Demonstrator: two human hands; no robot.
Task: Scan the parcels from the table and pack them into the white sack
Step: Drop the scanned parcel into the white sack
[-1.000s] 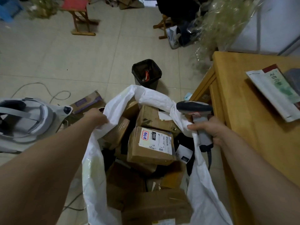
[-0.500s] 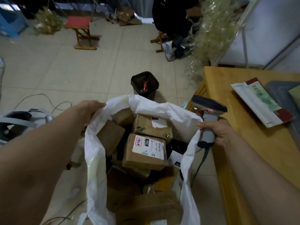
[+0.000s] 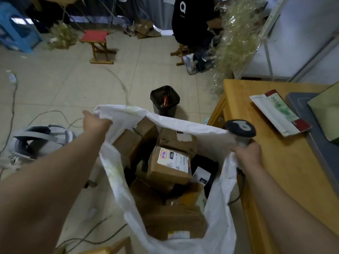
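The white sack (image 3: 190, 125) stands open on the floor in front of me, filled with several brown cardboard parcels; the top one (image 3: 169, 165) carries a white shipping label. My left hand (image 3: 95, 122) grips the sack's left rim. My right hand (image 3: 247, 153) pinches the right rim and also holds the grey barcode scanner (image 3: 240, 130), its cable hanging down beside the wooden table (image 3: 286, 169). On the table lie a white and green flat mailer (image 3: 277, 111), a grey tray (image 3: 315, 129) and a green box (image 3: 326, 114).
A black waste bin (image 3: 164, 99) stands just beyond the sack. A grey headset (image 3: 40, 142) and cables (image 3: 12, 107) lie on the floor at left. A red stool (image 3: 97, 44), a blue stool (image 3: 16, 26) and wrapped dried plants (image 3: 236, 41) are farther back.
Both hands have lifted and spread the sack's rim wider. The view has tilted up, showing more of the room and table.
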